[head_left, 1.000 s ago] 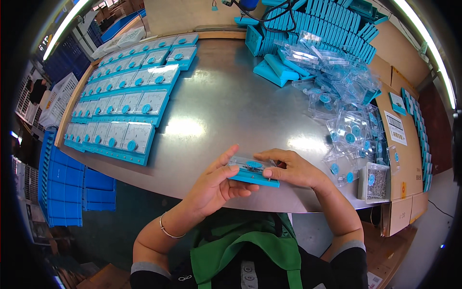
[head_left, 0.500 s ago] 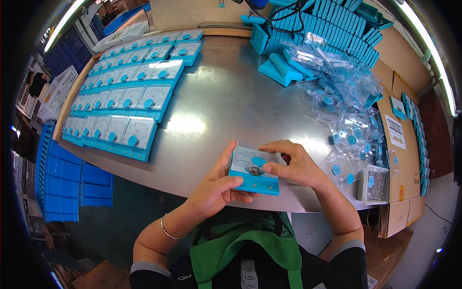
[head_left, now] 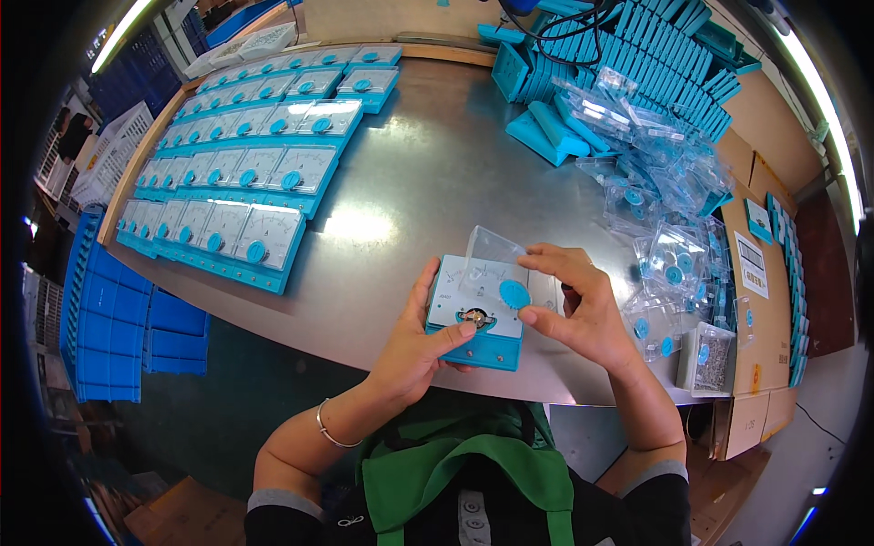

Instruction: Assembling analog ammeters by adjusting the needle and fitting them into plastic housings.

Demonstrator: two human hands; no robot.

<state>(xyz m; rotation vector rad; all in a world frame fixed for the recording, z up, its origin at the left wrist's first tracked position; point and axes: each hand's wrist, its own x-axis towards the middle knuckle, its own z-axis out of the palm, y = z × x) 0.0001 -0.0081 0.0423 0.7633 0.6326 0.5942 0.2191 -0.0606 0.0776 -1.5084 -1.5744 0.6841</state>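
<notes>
The left hand (head_left: 407,353) grips a teal meter (head_left: 481,304) above the near edge of the metal surface (head_left: 437,164), thumb (head_left: 452,339) across its lower front. The right hand (head_left: 583,305) pinches a clear cover (head_left: 492,254) (a blue disc (head_left: 515,293) set in it), tilted over the meter's white face (head_left: 450,284).

Green apron (head_left: 528,469), black sleeves (head_left: 662,510), silver bangle (head_left: 321,425)
</notes>
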